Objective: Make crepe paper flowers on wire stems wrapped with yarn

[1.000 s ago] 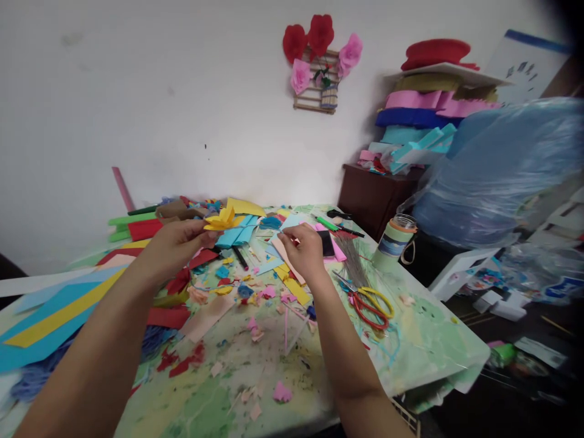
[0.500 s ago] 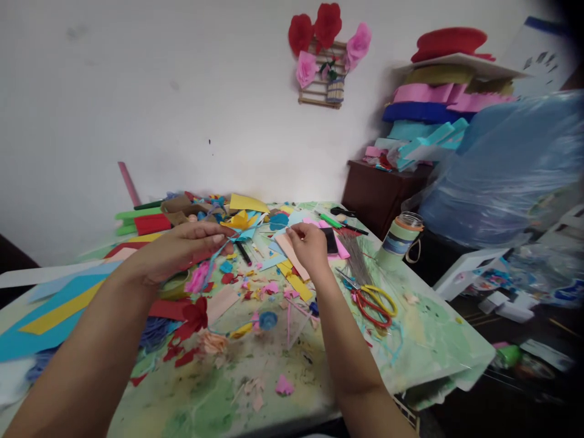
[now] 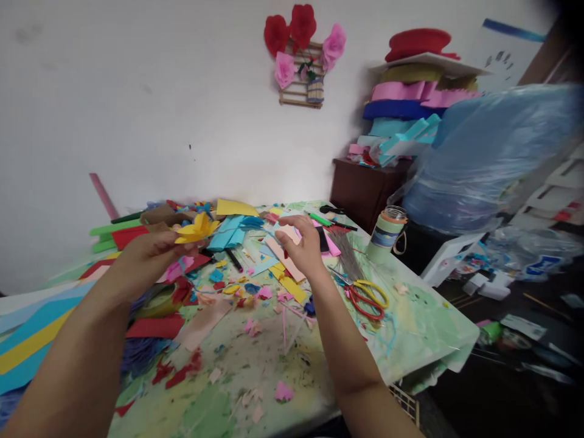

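My left hand is closed at the base of a yellow paper flower, held above the cluttered table. From the flower a thin pale-blue strand stretches right toward my right hand. The thumb and forefinger of my right hand are apart, and the strand ends close to them. Folded blue paper lies between the hands. Beneath my right hand is a peach paper strip, with yellow strips beside it.
Scissors with red and yellow handles lie right of my right forearm, near thin wires. An open jar stands by the table's right edge. Coloured paper sheets lie at left; scraps cover the middle.
The yellow flower has moved left with my left hand and now faces up in view. My right hand's fingers have spread from a pinch. The view has turned slightly right.
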